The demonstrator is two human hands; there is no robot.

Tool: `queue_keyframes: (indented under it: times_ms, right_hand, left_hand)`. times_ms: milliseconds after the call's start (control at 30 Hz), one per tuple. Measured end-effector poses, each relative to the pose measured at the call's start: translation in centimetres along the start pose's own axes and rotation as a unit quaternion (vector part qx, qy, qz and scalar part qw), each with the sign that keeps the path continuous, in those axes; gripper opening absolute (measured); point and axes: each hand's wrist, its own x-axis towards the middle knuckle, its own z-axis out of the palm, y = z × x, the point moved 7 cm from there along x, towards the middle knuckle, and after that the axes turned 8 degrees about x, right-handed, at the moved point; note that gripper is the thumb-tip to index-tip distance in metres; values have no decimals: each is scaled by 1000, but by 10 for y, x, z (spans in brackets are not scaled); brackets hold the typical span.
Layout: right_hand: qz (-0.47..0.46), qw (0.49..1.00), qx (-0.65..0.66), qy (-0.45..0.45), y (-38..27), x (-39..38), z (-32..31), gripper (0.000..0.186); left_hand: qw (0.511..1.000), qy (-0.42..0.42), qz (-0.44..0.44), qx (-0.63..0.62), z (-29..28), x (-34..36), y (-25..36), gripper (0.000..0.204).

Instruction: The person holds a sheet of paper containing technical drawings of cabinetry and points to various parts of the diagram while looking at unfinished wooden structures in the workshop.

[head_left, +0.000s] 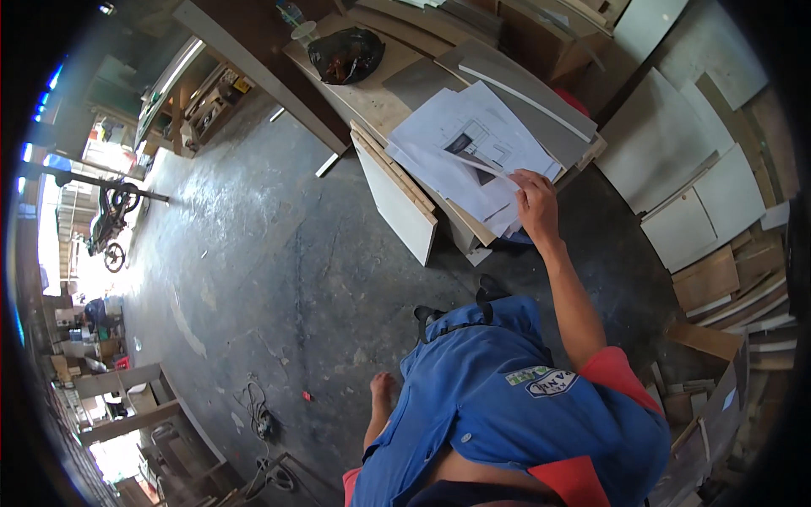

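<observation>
My right hand (pixel 534 201) is closed on the near right edge of a printed sheet. The sheet is lifted and bent above a stack of papers (pixel 439 118), which carries line drawings with dark and grey blocks. These papers lie on a wooden worktop (pixel 405 63) with board pieces on it. My left hand (pixel 383 387) hangs low at my left side over the floor, away from the worktop. Nothing shows in it, but its fingers are too small and foreshortened to make out.
A black plastic bag (pixel 346 56) and a clear cup (pixel 304 34) sit at the worktop's far left. White panels (pixel 393 194) lean against its near left side. More boards (pixel 701 203) stand at the right. Coiled cable (pixel 260 418) lies on the floor; a motorcycle (pixel 114 215) is far left.
</observation>
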Motion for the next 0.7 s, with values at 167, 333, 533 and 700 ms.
queue_keyframes:
  times_ms: [167, 333, 533, 700]
  right_hand:
    - [-85, 966, 235, 59, -53, 4, -26, 40]
    - [-168, 925, 332, -72, -78, -19, 0, 44]
    - [-343, 836, 373, -210, -139, -72, 27, 29]
    - [-488, 704, 374, -356, -207, -164, 18, 11]
  left_hand:
    - [994, 91, -52, -2, 81, -57, -16, 33]
    - [985, 139, -88, -47, 137, -107, 103, 52]
    - [950, 101, 58, -291, 170, -182, 315, 76]
    - [898, 62, 220, -376, 160, -231, 369, 81]
